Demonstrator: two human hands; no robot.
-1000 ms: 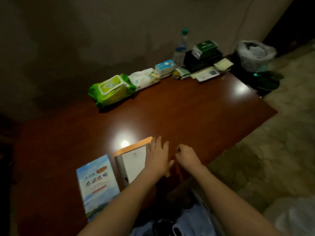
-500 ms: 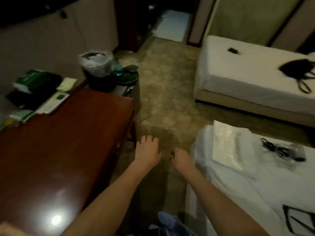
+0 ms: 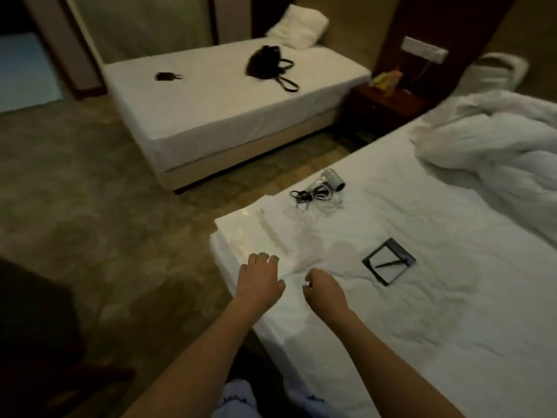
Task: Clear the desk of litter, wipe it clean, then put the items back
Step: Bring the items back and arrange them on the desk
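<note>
The desk is out of view; I am facing the near bed (image 3: 437, 333). At its corner lies a flat glossy white sheet or folder (image 3: 250, 233). Beyond it rests a silver hair dryer (image 3: 330, 184) with its coiled cord. A black tray holding a notepad and pen (image 3: 388, 260) sits to the right. My left hand (image 3: 259, 280) hovers over the bed corner by the glossy sheet, fingers apart and holding nothing. My right hand (image 3: 324, 292) hangs beside it above the bedsheet, fingers curled in with nothing in them.
A second bed (image 3: 226, 116) across the carpet carries a black bag (image 3: 265, 63) and a small dark item (image 3: 165, 76). A wooden nightstand (image 3: 388, 101) stands between the beds. A crumpled duvet (image 3: 497, 146) covers the near bed's far end. Dark furniture (image 3: 30, 312) stands at the left.
My view has swung right, from the desk with its books, across the floor, to the beds. Both hands left the books and now hang over the near bed's corner.
</note>
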